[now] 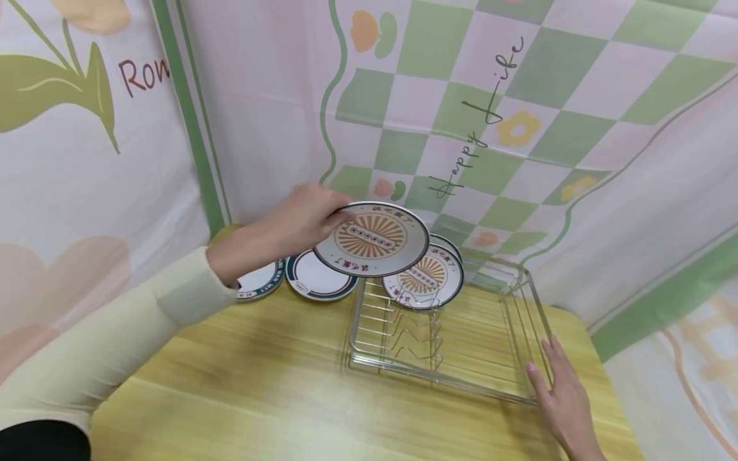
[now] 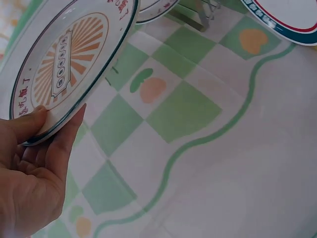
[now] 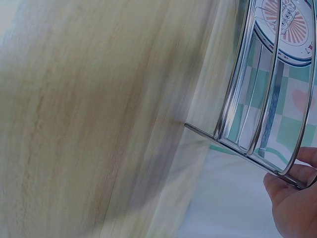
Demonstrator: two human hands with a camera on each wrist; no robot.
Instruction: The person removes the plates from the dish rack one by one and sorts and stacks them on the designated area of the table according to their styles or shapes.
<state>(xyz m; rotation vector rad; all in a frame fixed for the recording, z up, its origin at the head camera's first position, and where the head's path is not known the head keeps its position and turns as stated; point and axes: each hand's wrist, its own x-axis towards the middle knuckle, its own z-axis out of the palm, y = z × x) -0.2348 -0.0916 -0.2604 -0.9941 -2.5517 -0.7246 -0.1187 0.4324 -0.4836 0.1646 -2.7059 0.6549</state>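
Observation:
My left hand [image 1: 305,218] pinches the rim of a round white plate [image 1: 375,240] between thumb and fingers. The plate has an orange sunburst and red lettering. In the left wrist view the thumb lies on its decorated face and the fingers behind. It is held tilted above the left side of a wire dish rack [image 1: 473,384]. In that rack another sunburst plate [image 1: 423,278] leans upright, with one more plate [image 1: 446,244] mostly hidden behind it. My right hand [image 1: 565,397] grips the rack's right end, its thumb and fingers about the wire frame [image 3: 282,173].
Left of the rack, two plates with dark teal rims lie on the wooden table: one plate [image 1: 319,275] near the rack, another plate [image 1: 259,282] partly behind my left forearm. A printed cloth [image 1: 277,128] hangs along the back and sides of the table [image 1: 259,384].

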